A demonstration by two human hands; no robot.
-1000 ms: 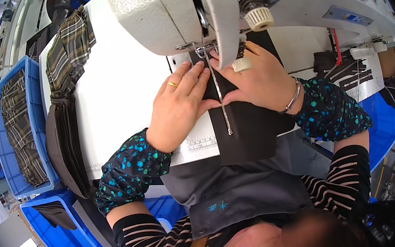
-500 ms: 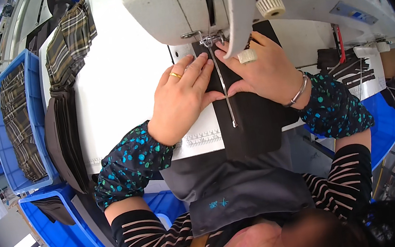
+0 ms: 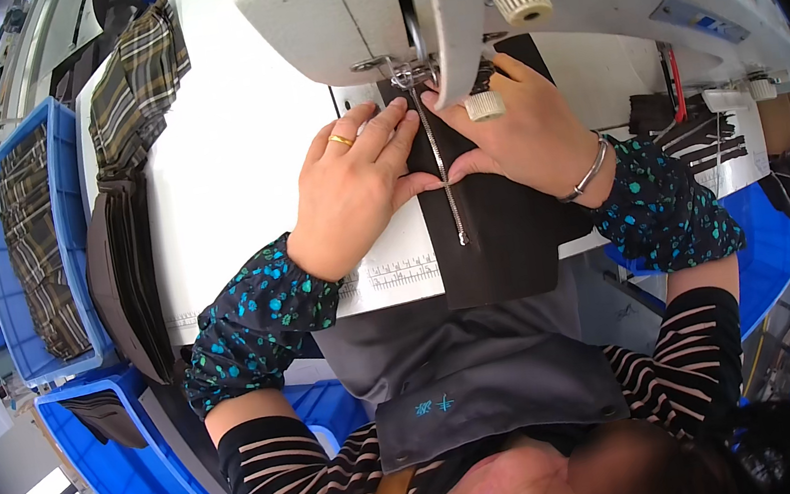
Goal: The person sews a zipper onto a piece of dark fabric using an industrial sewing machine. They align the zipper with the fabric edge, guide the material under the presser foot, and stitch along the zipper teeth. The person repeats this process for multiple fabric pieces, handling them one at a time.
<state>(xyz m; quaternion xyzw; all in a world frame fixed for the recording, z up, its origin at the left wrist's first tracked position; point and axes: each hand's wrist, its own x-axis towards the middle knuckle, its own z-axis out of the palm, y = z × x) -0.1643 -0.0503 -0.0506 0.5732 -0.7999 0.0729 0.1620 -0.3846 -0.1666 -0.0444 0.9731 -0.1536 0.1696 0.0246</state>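
A metal-toothed zipper (image 3: 453, 203) lies lengthwise on a dark fabric panel (image 3: 507, 251), its upper end under the presser foot (image 3: 411, 74) of a white sewing machine (image 3: 322, 15). My left hand (image 3: 354, 167) rests on the left side, fingers stretched toward the foot and touching the panel's edge. On the other side my right hand (image 3: 511, 135) lies flat on the fabric, its fingertips partly hidden behind the machine head. Both thumbs meet at the zipper. The panel's near end hangs over the table edge.
At left lie a stack of dark fabric pieces (image 3: 124, 275) and plaid cloth (image 3: 135, 81). Beyond them stands a blue bin (image 3: 76, 221) of plaid pieces, with another blue bin (image 3: 160, 482) below. Dark strips (image 3: 692, 129) and red-handled snips (image 3: 675, 81) are at right.
The panel and zipper have slid slightly away from me, toward the presser foot. Both hands keep the same flat pose, thumbs still at the zipper. The whole view has shifted a little.
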